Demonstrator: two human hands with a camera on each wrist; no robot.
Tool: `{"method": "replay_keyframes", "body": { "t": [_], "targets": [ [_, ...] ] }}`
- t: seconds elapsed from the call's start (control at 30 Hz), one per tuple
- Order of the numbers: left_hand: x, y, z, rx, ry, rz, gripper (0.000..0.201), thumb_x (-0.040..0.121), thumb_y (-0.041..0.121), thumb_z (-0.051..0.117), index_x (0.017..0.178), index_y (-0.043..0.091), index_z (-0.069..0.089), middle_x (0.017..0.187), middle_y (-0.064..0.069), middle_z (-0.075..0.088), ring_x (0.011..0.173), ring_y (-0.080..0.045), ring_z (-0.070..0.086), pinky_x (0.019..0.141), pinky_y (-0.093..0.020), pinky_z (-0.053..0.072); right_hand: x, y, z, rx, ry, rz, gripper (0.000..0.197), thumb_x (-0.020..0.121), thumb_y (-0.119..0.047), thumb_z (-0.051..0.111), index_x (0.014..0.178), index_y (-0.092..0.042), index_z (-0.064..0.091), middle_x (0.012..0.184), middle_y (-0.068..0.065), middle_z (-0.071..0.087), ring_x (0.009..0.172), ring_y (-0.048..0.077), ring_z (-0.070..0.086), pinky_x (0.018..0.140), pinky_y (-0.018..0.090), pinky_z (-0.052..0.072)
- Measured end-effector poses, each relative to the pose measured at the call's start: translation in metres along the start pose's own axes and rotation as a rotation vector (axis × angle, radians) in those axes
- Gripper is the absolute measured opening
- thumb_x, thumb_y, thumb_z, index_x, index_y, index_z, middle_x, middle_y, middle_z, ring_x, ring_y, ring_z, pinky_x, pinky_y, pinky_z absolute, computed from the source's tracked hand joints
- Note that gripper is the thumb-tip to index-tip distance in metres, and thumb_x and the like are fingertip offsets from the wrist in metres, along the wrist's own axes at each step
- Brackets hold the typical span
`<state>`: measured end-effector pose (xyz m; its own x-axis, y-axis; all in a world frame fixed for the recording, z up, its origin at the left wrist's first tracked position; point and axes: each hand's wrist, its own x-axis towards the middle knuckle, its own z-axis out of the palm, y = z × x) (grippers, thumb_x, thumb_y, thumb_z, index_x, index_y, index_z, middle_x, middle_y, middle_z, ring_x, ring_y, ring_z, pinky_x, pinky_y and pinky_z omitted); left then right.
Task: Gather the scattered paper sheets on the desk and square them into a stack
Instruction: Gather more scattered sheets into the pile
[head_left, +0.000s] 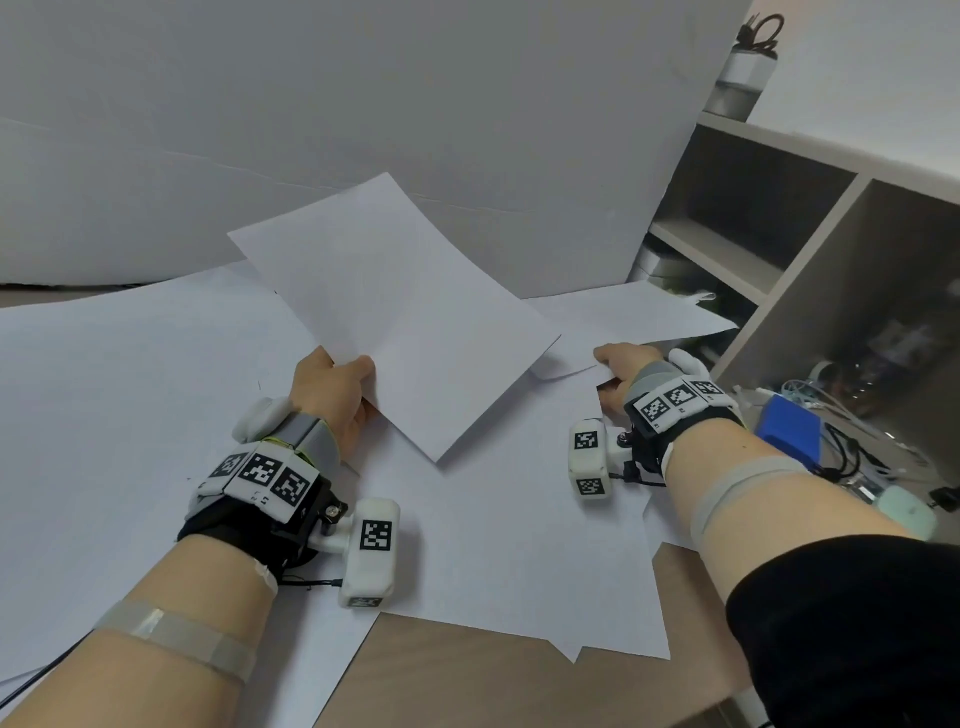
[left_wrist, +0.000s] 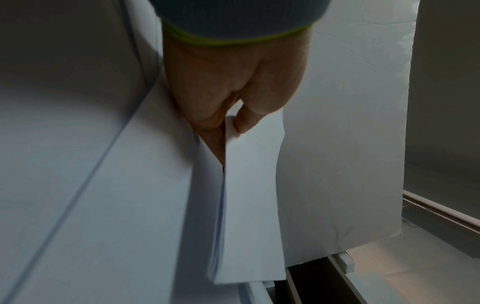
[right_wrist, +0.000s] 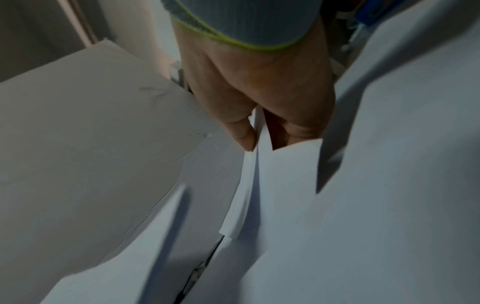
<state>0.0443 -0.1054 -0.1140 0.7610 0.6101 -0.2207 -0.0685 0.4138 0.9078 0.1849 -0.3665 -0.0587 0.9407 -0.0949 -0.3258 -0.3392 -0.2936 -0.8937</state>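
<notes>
My left hand (head_left: 337, 384) pinches the near edge of a small bundle of white sheets (head_left: 400, 312), lifted and tilted above the desk. In the left wrist view the thumb (left_wrist: 246, 121) lies on top of the bundle (left_wrist: 249, 205) and fingers go under it. My right hand (head_left: 626, 366) pinches the near edge of another white sheet (head_left: 623, 317) at the right, partly raised. The right wrist view shows that thumb (right_wrist: 244, 135) on the sheet's edge (right_wrist: 249, 185). More large white sheets (head_left: 156, 415) lie spread flat over the brown desk (head_left: 467, 670).
A big white board (head_left: 363, 104) leans upright behind the papers. At the right stands a grey shelf unit (head_left: 810, 249) with a bottle (head_left: 745, 67) on top. Cables, a blue box (head_left: 789, 431) and small devices crowd the desk's right side.
</notes>
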Motion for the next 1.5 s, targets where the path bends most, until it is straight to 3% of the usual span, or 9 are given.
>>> {"method": "replay_keyframes", "body": {
  "t": [0.3, 0.4, 0.53, 0.67, 0.8, 1.0, 1.17, 1.33, 1.5],
  "targets": [
    [-0.006, 0.004, 0.002, 0.127, 0.051, -0.011, 0.03, 0.083, -0.012, 0.05, 0.099, 0.01, 0.062, 0.113, -0.022, 0.068, 0.102, -0.045, 0.066, 0.088, -0.063, 0.053, -0.034, -0.047, -0.004, -0.082, 0.078, -0.234, 0.016, 0.095, -0.018, 0.056, 0.105, -0.013, 0.044, 0.082, -0.002, 0.043, 0.093, 0.027, 0.052, 0.067, 0.031, 0.053],
    [-0.012, 0.011, 0.001, 0.166, 0.025, -0.03, 0.033, 0.083, -0.013, 0.046, 0.105, 0.007, 0.061, 0.105, -0.02, 0.067, 0.096, -0.044, 0.066, 0.086, -0.06, 0.055, -0.053, -0.069, 0.004, -0.002, 0.112, -0.314, 0.013, 0.092, -0.018, 0.057, 0.082, -0.017, 0.05, 0.076, -0.001, 0.044, 0.086, 0.026, 0.051, 0.078, 0.036, 0.056],
    [-0.02, 0.02, -0.001, 0.227, 0.05, -0.028, 0.025, 0.088, -0.013, 0.045, 0.102, 0.003, 0.059, 0.076, -0.008, 0.056, 0.066, -0.026, 0.053, 0.058, -0.03, 0.05, -0.081, -0.094, 0.017, 0.107, 0.151, -0.389, 0.024, 0.086, -0.017, 0.055, 0.065, -0.014, 0.045, 0.075, 0.007, 0.039, 0.072, 0.021, 0.037, 0.065, 0.032, 0.035],
    [-0.03, 0.031, -0.008, 0.223, 0.0, -0.06, 0.025, 0.088, -0.014, 0.047, 0.102, 0.003, 0.059, 0.1, -0.02, 0.063, 0.09, -0.038, 0.062, 0.083, -0.054, 0.056, -0.09, -0.116, 0.023, 0.155, 0.061, -0.506, 0.023, 0.073, -0.023, 0.055, 0.059, -0.022, 0.036, 0.075, 0.007, 0.033, 0.072, 0.022, 0.032, 0.063, 0.037, 0.029],
    [-0.035, 0.03, -0.011, 0.164, -0.051, -0.123, 0.032, 0.085, -0.018, 0.044, 0.106, -0.002, 0.062, 0.112, -0.025, 0.066, 0.1, -0.044, 0.066, 0.081, -0.053, 0.056, -0.128, -0.133, 0.031, 0.237, 0.001, -0.545, 0.034, 0.086, -0.015, 0.057, 0.059, -0.02, 0.037, 0.061, 0.005, 0.035, 0.061, 0.021, 0.038, 0.06, 0.031, 0.038],
    [-0.049, 0.021, -0.02, 0.075, -0.153, -0.233, 0.04, 0.087, -0.018, 0.045, 0.127, -0.012, 0.05, 0.126, -0.033, 0.06, 0.102, -0.047, 0.065, 0.073, -0.056, 0.059, -0.156, -0.15, 0.051, 0.557, -0.263, -0.549, 0.018, 0.097, -0.005, 0.053, 0.083, -0.011, 0.064, 0.081, 0.004, 0.071, 0.074, 0.022, 0.069, 0.08, 0.046, 0.059],
    [-0.049, 0.016, -0.025, 0.01, -0.232, -0.264, 0.037, 0.092, -0.016, 0.044, 0.129, -0.015, 0.045, 0.125, -0.034, 0.06, 0.103, -0.047, 0.066, 0.068, -0.059, 0.059, -0.156, -0.156, 0.061, 0.762, -0.405, -0.518, 0.011, 0.099, -0.01, 0.053, 0.103, -0.01, 0.064, 0.097, 0.007, 0.072, 0.084, 0.024, 0.071, 0.069, 0.037, 0.06],
    [-0.041, 0.01, -0.031, -0.013, -0.261, -0.288, 0.029, 0.096, -0.009, 0.046, 0.125, -0.011, 0.05, 0.115, -0.029, 0.067, 0.096, -0.043, 0.069, 0.067, -0.055, 0.061, -0.137, -0.139, 0.06, 0.875, -0.335, -0.452, 0.014, 0.1, -0.01, 0.053, 0.112, -0.012, 0.06, 0.093, 0.004, 0.071, 0.083, 0.025, 0.07, 0.074, 0.044, 0.06],
    [-0.04, 0.01, -0.028, -0.009, -0.259, -0.247, 0.028, 0.098, -0.004, 0.047, 0.126, -0.011, 0.05, 0.11, -0.028, 0.07, 0.097, -0.042, 0.07, 0.087, -0.061, 0.054, -0.112, -0.095, 0.063, 0.63, -0.072, -0.23, 0.009, 0.098, -0.017, 0.056, 0.09, -0.013, 0.06, 0.103, 0.003, 0.069, 0.092, 0.025, 0.065, 0.091, 0.05, 0.055]
  ]
}}
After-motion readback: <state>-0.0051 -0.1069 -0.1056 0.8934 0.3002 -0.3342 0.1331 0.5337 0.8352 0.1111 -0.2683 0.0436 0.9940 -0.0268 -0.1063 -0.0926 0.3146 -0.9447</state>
